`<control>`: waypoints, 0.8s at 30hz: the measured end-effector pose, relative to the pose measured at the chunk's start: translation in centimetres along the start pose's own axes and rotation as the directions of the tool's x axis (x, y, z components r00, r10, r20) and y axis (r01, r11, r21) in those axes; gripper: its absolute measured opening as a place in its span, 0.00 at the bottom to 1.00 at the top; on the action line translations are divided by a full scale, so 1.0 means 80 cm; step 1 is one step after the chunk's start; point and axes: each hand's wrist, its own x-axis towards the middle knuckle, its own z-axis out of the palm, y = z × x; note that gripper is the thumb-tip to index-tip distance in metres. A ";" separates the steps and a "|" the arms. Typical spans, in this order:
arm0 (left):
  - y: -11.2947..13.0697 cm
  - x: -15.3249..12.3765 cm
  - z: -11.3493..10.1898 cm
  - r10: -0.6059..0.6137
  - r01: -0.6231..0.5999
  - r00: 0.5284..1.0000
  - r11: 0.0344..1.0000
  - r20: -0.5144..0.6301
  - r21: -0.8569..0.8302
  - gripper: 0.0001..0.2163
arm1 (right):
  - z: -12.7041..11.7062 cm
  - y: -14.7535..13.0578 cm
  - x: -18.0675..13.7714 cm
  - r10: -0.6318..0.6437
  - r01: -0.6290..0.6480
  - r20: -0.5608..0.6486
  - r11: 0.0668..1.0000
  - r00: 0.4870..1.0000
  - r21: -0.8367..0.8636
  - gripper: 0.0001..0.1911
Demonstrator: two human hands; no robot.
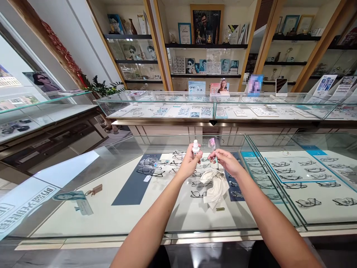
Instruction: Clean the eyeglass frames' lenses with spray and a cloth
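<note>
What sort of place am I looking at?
Most likely an optician's shop: rows of glasses lie in the glass counter, the right hand holds another pair, and a HOYA poster stands in the background.

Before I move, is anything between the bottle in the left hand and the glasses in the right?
Nothing visible: only an open gap separates the bottle in the left hand from the glasses in the right hand. The cloth lies below, off that line.
</note>
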 end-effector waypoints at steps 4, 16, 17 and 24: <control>-0.003 0.001 -0.005 -0.045 0.044 0.998 0.999 -0.044 -0.025 0.28 | 0.004 0.002 -0.001 0.001 0.001 0.036 0.999 0.999 -0.040 0.20; 0.000 -0.003 0.005 0.087 -0.031 0.981 0.953 -0.175 0.301 0.29 | 0.025 0.004 -0.009 0.006 0.012 0.172 0.994 0.985 -0.106 0.21; 0.000 -0.004 0.006 0.092 -0.038 0.982 0.953 -0.167 0.301 0.29 | 0.025 0.005 -0.009 0.004 0.015 0.177 0.994 0.984 -0.108 0.21; 0.001 -0.002 0.002 0.075 -0.040 0.988 0.967 -0.133 0.251 0.26 | 0.015 0.001 -0.005 -0.022 0.023 0.030 1.000 0.999 -0.015 0.20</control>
